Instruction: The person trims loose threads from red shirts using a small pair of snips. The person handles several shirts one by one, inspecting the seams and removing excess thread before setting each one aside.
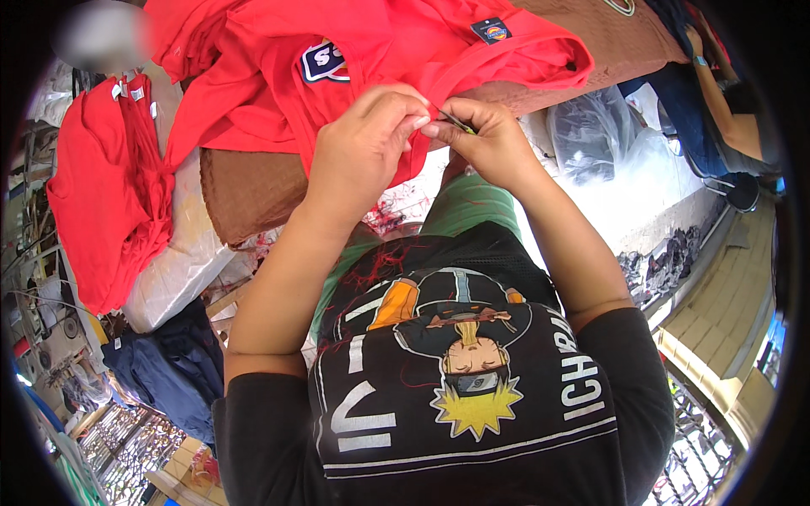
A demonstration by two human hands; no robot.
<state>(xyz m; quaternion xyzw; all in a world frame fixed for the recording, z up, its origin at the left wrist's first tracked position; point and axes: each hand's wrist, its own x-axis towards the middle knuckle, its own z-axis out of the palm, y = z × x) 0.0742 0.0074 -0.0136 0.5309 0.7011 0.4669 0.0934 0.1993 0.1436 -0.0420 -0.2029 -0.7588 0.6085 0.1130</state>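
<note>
A red garment (pixel 380 38) lies on the brown-covered table, its near edge hanging toward my lap. It bears a dark patch with white lettering and a small dark label. My left hand (pixel 364 139) is closed in a pinch at the garment's near edge. Just beside it, my right hand (pixel 489 142) grips a small pair of thread snips (pixel 456 121), dark-bladed with a yellow-green part. The tips of the snips point at my left fingertips, where the two hands almost meet. Most of the snips is hidden by my right fingers.
More red garments (pixel 114 194) hang at the left over a plastic-wrapped bundle (pixel 181 278). Dark blue cloth (pixel 169 367) sits below them. Loose red threads (pixel 380 266) cling to my black shirt. At the right are a clear plastic bag (pixel 591 135) and another person's arm (pixel 717 105).
</note>
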